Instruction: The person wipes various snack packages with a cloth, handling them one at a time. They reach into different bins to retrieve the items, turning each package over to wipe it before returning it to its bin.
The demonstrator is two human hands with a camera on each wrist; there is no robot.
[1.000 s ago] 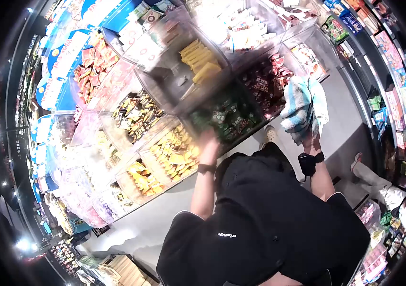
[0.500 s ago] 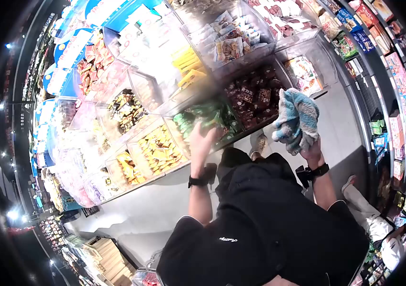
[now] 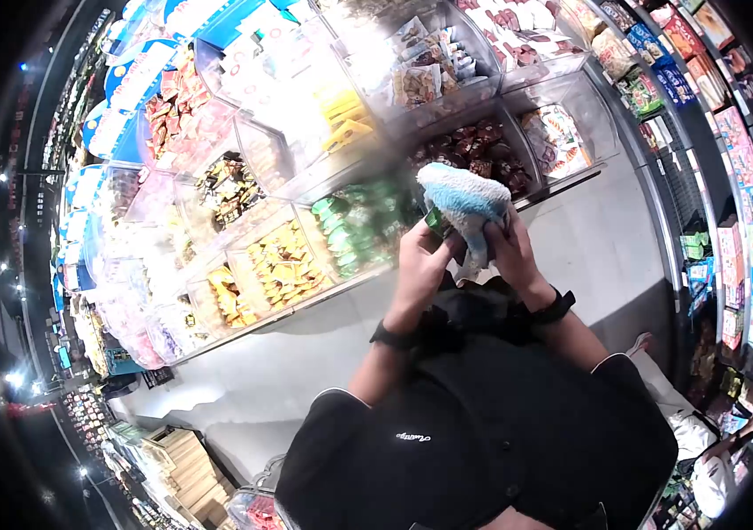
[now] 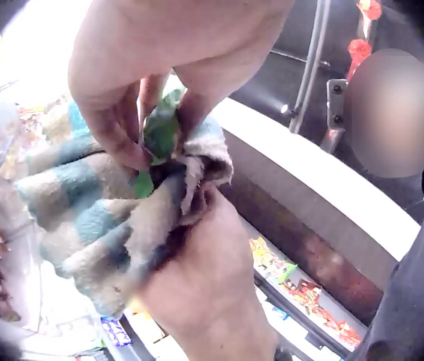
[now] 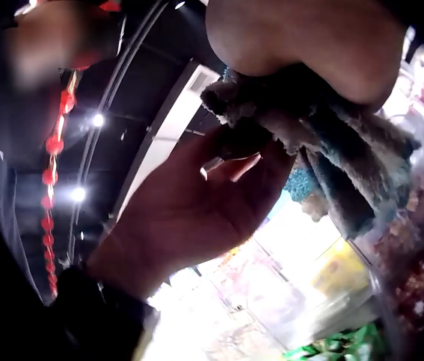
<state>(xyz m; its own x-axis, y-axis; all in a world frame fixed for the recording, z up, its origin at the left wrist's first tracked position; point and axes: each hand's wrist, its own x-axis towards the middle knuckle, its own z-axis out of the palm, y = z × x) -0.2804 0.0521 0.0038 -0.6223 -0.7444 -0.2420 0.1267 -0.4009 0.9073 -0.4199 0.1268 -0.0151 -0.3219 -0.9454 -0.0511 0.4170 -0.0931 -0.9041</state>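
In the head view my left hand (image 3: 420, 263) and right hand (image 3: 515, 256) meet in front of my chest, over the near edge of the candy display. My right hand grips a bunched blue, white and grey striped towel (image 3: 469, 196). Between the thumb and fingers of my left hand is a small green wrapped candy (image 4: 164, 129), pinched against the towel's gathered folds in the left wrist view. The right wrist view has the towel (image 5: 354, 162) hanging in folds below my right hand (image 5: 302, 41), with my left hand (image 5: 197, 203) reaching in from below.
Clear-walled bins hold green packets (image 3: 341, 234), yellow packets (image 3: 286, 265) and dark red packets (image 3: 482, 150). A white-and-orange package (image 3: 557, 140) lies in the right-hand bin. Stocked shelves (image 3: 730, 194) curve along the right. Another person (image 3: 703, 437) is at the lower right.
My left hand has come back from the green packets with one pinched in its fingers. My right hand has brought the towel leftward to meet it.
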